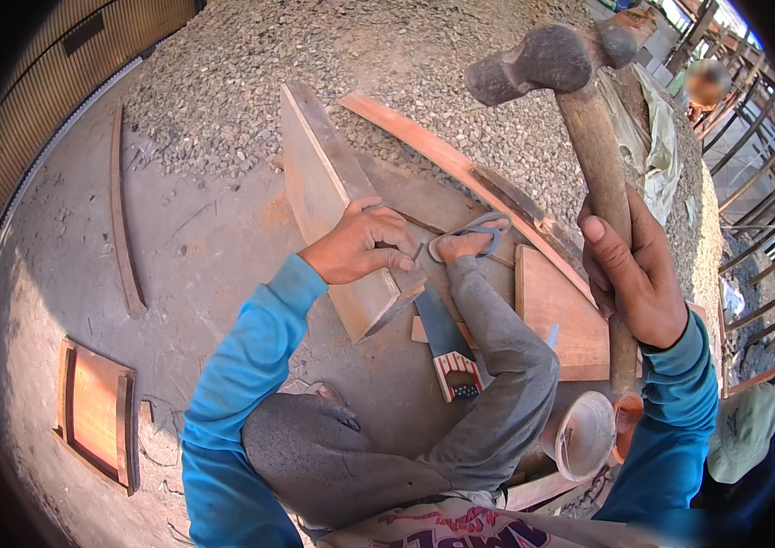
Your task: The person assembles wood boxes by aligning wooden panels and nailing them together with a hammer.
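Observation:
My right hand (638, 274) grips the wooden handle of a hammer (597, 132), raised high at the right, its worn metal head uppermost. Near the middle, my left hand (362, 242) is closed at the near end of a long plywood-faced wooden piece (313, 173), which is tilted on edge. Between its thumb and fingers a thin dark nail (418, 250) sticks up by the timber edge. The hammer head is well apart from the nail. Below the wood lies a handsaw (447, 342) with a red, white and blue handle, beside my bent leg.
A long plank (442, 151) and a plywood panel (570, 320) lie right of my sandalled foot. A pale bowl (586, 437) stands near my right forearm. At left are a wooden strip (121, 219) and a small framed panel (95, 411). Gravel (251, 55) lies beyond; a capped person (745, 434) is at right.

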Tool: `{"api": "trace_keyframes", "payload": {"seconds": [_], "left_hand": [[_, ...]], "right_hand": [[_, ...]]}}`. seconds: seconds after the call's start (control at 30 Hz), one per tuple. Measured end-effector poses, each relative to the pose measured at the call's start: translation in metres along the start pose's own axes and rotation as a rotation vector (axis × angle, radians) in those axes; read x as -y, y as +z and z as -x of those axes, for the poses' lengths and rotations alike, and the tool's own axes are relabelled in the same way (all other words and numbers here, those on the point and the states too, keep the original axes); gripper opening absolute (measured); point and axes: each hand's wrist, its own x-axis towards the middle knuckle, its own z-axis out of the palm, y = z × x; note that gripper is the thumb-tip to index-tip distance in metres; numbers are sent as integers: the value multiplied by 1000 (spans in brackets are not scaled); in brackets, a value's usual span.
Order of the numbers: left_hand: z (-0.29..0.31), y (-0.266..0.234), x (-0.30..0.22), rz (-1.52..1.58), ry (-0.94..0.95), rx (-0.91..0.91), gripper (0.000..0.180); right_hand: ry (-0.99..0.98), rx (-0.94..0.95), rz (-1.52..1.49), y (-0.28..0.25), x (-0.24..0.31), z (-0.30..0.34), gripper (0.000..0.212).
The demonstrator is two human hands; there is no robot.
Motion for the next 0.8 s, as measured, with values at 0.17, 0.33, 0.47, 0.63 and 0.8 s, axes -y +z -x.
{"api": "trace_keyframes", "payload": {"seconds": [0.17,0.33,0.47,0.63,0.8], "left_hand": [[-1,3,6,-37,22,-1,16],[4,-4,2,36,-28,48,23],[4,-3,11,-135,22,-228,33],[-4,2,22,-329,83,-334,35],[-10,6,25,-359,95,-359,36]], "right_hand": [[-177,388,513,1,-42,-6,28],[63,263,187,-2,-18,3,30],[6,103,-21,-5,-12,5,31],[76,157,-2,5,-23,11,30],[75,161,54,2,-12,13,35]]}}
